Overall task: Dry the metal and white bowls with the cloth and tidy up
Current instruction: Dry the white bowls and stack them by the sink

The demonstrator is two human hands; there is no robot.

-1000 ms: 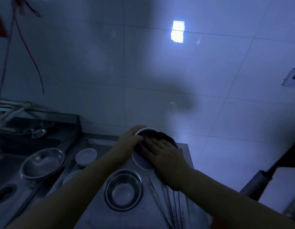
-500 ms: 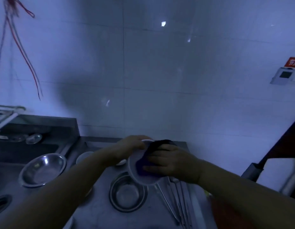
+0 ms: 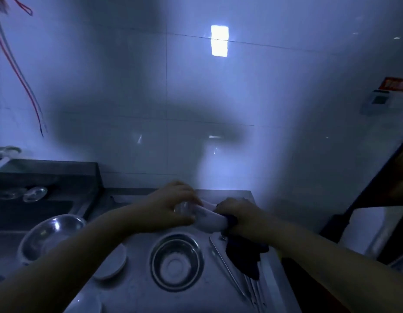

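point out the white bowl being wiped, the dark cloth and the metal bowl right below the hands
white bowl [image 3: 207, 219], head view, on its pale outer wall
dark cloth [image 3: 245, 256], head view, on the hanging fold
metal bowl [image 3: 176, 263], head view, on its inner base

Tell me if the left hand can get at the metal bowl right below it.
Probably yes, once freed. The left hand grips the white bowl just above the metal bowl, which sits open on the counter with nothing over it.
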